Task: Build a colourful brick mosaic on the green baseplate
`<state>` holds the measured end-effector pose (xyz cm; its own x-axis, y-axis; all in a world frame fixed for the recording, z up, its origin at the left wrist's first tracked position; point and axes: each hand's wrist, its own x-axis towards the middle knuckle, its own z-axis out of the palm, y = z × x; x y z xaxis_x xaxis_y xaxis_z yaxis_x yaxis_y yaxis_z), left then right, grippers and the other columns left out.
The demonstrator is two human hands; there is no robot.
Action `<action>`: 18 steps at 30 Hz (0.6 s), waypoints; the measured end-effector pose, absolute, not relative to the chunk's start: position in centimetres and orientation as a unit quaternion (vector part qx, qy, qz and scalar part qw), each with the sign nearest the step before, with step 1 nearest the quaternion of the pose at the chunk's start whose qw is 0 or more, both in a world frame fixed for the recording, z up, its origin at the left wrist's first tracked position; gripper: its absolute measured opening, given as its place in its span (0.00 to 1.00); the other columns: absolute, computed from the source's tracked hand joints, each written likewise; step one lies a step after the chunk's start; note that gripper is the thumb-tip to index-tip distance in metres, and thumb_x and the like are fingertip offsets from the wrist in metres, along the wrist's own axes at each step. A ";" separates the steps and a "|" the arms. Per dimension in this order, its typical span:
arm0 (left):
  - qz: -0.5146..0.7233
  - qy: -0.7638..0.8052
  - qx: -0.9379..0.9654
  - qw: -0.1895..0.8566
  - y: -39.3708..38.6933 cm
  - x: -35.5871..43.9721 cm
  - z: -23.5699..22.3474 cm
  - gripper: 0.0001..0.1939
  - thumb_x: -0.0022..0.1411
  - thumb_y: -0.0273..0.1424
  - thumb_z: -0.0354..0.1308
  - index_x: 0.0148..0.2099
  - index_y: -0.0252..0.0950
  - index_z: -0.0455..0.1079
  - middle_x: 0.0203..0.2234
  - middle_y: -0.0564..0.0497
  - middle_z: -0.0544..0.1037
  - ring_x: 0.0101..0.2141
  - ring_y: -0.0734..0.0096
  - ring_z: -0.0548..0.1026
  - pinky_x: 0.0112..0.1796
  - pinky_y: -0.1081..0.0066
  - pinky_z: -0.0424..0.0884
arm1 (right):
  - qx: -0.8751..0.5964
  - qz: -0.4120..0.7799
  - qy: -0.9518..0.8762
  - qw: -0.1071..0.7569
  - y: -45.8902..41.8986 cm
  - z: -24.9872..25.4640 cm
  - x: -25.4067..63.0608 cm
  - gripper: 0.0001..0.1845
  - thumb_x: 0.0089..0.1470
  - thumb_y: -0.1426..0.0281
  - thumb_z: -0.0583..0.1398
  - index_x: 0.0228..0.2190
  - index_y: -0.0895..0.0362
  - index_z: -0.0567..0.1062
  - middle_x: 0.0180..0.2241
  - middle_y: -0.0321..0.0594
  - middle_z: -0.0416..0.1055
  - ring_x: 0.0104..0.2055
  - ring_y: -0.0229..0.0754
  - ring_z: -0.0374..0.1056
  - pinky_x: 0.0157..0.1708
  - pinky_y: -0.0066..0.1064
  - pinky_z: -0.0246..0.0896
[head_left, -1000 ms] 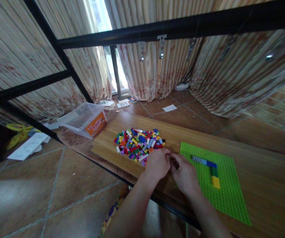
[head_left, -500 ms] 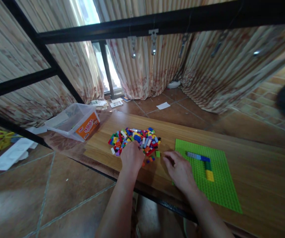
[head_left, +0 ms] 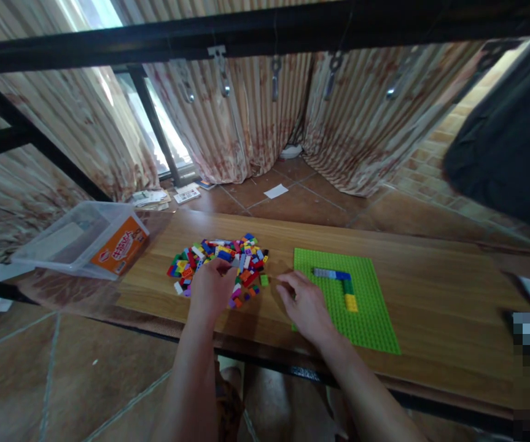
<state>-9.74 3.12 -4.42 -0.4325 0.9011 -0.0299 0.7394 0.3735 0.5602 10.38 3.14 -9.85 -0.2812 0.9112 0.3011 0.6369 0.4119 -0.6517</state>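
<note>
Over the heap of small coloured building bricks (head_left: 250, 261), my left hand (head_left: 212, 288) has its thumb and fingers drawn together. A light grey brick (head_left: 236, 261) shows at its fingertips, but whether it is held I cannot tell. My right hand (head_left: 305, 304) hovers by the left edge of the green baseplate (head_left: 366, 331), fingers loosely curled, thumb apart, nothing visible in it. On the baseplate, joined bricks form a corner: a grey piece (head_left: 329, 273), a blue one (head_left: 343, 276), a green one (head_left: 348, 286) and a yellow one (head_left: 351, 302). A lime green brick (head_left: 264, 280) lies between my hands.
A clear plastic bin (head_left: 71, 261) with an orange label stands left of the heap. The wooden tabletop (head_left: 440, 294) extends right of the baseplate. A black metal bar (head_left: 246, 40) with hanging clips crosses above. Dark fabric (head_left: 508, 135) is at upper right.
The view has swung to the right, so everything appears further left. My left hand has lifted slightly from the heap, showing its thumb and fingertips. My right hand stays beside the baseplate.
</note>
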 end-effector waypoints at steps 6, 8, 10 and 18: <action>0.278 0.780 0.513 0.226 3.3 -10.2 -4.7 0.07 0.58 0.31 0.58 0.35 0.34 0.76 0.26 0.50 0.80 0.30 0.68 0.76 0.32 0.72 0.65 | -0.507 0.196 -0.777 0.318 3.0 -9.7 10.9 0.10 0.60 0.72 0.56 0.39 0.55 0.76 0.38 0.42 0.75 0.39 0.43 0.72 0.41 0.34 0.64; 0.279 0.775 0.518 0.231 3.3 -10.2 -4.8 0.07 0.59 0.29 0.57 0.36 0.34 0.77 0.27 0.50 0.80 0.30 0.69 0.75 0.32 0.73 0.65 | -0.505 0.198 -0.779 0.314 3.0 -9.7 10.9 0.10 0.60 0.71 0.55 0.39 0.55 0.76 0.39 0.42 0.75 0.41 0.43 0.72 0.42 0.35 0.64; 0.284 0.769 0.520 0.239 3.3 -10.2 -5.0 0.08 0.60 0.28 0.57 0.37 0.34 0.77 0.28 0.50 0.80 0.30 0.69 0.76 0.32 0.73 0.66 | -0.503 0.203 -0.779 0.315 2.9 -9.7 10.6 0.10 0.60 0.71 0.55 0.38 0.54 0.76 0.40 0.42 0.76 0.41 0.44 0.72 0.43 0.35 0.65; 0.337 0.659 0.569 0.358 2.6 -6.7 -4.9 0.10 0.61 0.28 0.55 0.39 0.34 0.78 0.31 0.51 0.81 0.33 0.70 0.77 0.34 0.74 0.69 | -0.471 0.243 -0.761 0.375 1.8 -8.8 9.0 0.14 0.59 0.65 0.59 0.46 0.53 0.74 0.40 0.41 0.75 0.37 0.42 0.71 0.41 0.35 0.67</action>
